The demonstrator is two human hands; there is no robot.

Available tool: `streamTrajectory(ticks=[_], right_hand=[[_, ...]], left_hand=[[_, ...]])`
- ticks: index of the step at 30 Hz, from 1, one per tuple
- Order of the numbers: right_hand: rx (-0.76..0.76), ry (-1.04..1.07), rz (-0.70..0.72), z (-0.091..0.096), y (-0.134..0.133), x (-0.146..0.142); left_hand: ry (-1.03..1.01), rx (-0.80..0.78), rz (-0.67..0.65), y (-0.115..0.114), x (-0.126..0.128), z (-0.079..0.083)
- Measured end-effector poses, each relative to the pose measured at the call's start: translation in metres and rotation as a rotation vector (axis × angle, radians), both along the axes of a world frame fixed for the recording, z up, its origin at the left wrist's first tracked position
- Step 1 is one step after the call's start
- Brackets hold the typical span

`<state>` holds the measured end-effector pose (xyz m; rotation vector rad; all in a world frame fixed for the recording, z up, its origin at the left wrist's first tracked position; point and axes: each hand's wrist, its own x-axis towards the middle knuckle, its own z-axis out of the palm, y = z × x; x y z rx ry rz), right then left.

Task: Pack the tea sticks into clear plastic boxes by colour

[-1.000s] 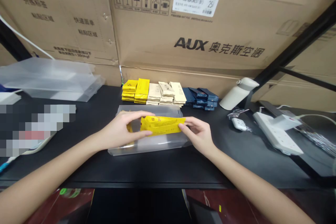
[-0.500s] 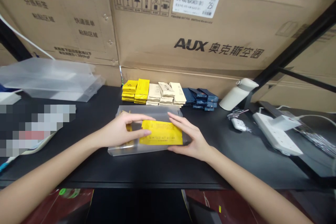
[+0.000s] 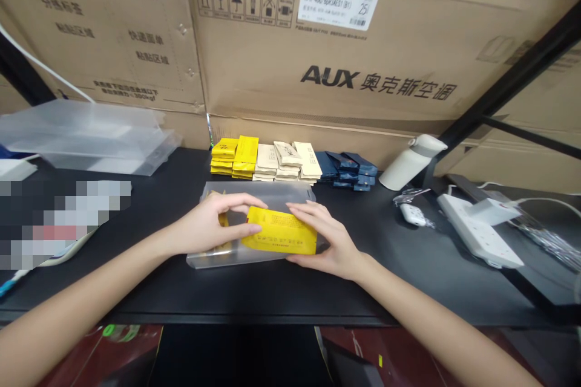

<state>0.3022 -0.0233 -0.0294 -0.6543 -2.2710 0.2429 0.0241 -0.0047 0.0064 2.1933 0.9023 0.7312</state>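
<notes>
Above the counter (image 3: 136, 287), the left hand (image 3: 220, 224) and right hand (image 3: 331, 243), both loosely curved, hold the yellow packet (image 3: 281, 239) by opposite ends; neither is nearer. Its long axis runs left to right, over the clear plastic box (image 3: 236, 256).

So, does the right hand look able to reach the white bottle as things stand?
Probably yes: nothing seems to stand between the right hand and the white bottle; the blue packets lie left of it. But the hand seems busy with the yellow packet, and would likely release it first.
</notes>
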Motion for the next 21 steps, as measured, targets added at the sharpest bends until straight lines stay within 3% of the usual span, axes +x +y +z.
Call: streamTrajectory(ticks=[5, 11, 13, 17, 21], right_hand=[[0.001, 0.161, -0.087, -0.005, 0.001, 0.003], [-0.418, 0.661, -0.216, -0.005, 0.023, 0.022], [-0.615, 0.8, -0.196, 0.0, 0.031, 0.026], [-0.986, 0.954, -0.159, 0.008, 0.038, 0.026], [-1.091, 0.987, -0.296, 0.009, 0.039, 0.027]], left_hand=[[-0.072, 0.086, 0.082, 0.005, -0.005, -0.001], [-0.054, 0.33, 0.365, 0.037, -0.034, -0.011], [-0.066, 0.282, 0.381, 0.049, -0.044, -0.017], [-0.087, 0.03, 0.296, 0.065, -0.055, -0.024], [-0.004, -0.168, 0.169, 0.066, -0.057, -0.022]])
